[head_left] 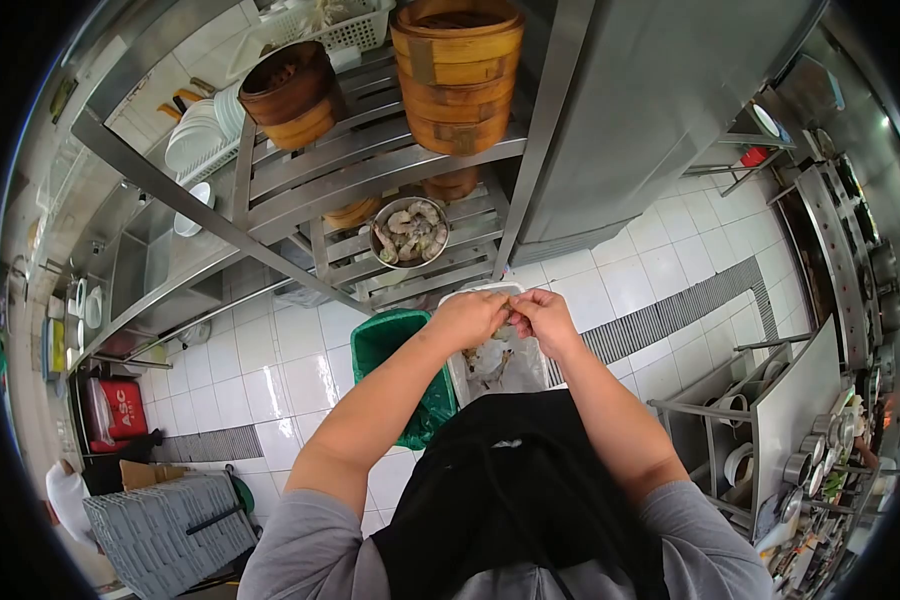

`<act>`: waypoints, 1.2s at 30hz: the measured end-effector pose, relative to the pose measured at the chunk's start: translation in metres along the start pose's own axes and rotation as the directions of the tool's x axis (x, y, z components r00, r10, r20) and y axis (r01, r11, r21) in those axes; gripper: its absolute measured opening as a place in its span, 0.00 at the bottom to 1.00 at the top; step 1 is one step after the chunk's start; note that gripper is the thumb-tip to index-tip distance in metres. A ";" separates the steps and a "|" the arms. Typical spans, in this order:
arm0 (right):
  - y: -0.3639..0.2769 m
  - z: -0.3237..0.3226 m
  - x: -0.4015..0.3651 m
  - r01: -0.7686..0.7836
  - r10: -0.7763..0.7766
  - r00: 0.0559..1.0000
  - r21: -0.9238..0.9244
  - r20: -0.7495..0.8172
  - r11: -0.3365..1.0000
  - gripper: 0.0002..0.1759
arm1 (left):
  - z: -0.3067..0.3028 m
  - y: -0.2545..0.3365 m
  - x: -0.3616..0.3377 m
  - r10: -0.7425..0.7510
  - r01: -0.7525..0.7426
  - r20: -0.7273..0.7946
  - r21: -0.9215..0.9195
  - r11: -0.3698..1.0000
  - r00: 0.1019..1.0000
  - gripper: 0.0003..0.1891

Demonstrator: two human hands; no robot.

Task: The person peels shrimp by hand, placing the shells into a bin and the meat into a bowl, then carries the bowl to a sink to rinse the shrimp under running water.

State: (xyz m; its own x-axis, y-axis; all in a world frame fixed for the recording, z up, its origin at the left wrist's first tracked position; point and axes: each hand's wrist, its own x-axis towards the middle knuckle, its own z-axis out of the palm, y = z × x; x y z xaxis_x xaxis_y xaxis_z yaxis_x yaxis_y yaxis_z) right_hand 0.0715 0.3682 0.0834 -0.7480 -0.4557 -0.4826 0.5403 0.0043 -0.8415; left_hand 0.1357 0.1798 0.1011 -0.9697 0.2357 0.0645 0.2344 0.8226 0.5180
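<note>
My left hand [473,318] and my right hand [544,318] meet fingertip to fingertip above a white plastic tub [525,370]. Both are closed in a pinch on a small thing that looks like a shrimp, mostly covered by my fingers. Inside the tub lie pale, wet pieces with brownish bits [487,358], partly under my hands. A round metal bowl [378,240] of grey, raw shrimp [411,230] stands on the lower rack shelf just beyond my hands. Left of the tub is a green bin [380,335] with a liner, partly behind my left forearm.
A metal rack [370,195] ahead bears bamboo steamers [460,85]. A steel cabinet [650,120] stands at its right. Grey stacked crates [170,530] and another person [67,500] are at lower left. A floor drain grate [670,315] runs to the right, near a table [800,430] with pots.
</note>
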 end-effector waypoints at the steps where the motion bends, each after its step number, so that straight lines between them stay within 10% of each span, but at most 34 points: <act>1: -0.001 0.002 -0.001 -0.001 0.001 1.000 0.000 0.000 1.000 0.07 | -0.003 0.000 0.002 0.010 -0.013 0.053 0.066 0.998 0.999 0.11; 29: 0.000 0.026 -0.003 0.090 -0.087 0.993 0.037 -0.080 0.995 0.04 | 0.006 -0.001 -0.009 0.031 -0.020 -0.046 0.218 0.976 0.998 0.11; 36: 0.006 0.016 -0.007 0.148 -0.148 0.989 -0.013 0.003 0.989 0.07 | 0.001 -0.013 -0.007 -0.089 0.083 -0.067 -0.088 0.993 0.994 0.08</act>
State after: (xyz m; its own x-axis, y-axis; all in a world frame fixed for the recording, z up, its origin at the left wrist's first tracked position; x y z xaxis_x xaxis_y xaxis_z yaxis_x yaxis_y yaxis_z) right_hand 0.0862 0.3568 0.0855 -0.8185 -0.4539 -0.3522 0.4188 -0.0518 -0.9066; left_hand 0.1399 0.1681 0.0935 -0.9892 0.1262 0.0750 0.1459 0.7909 0.5943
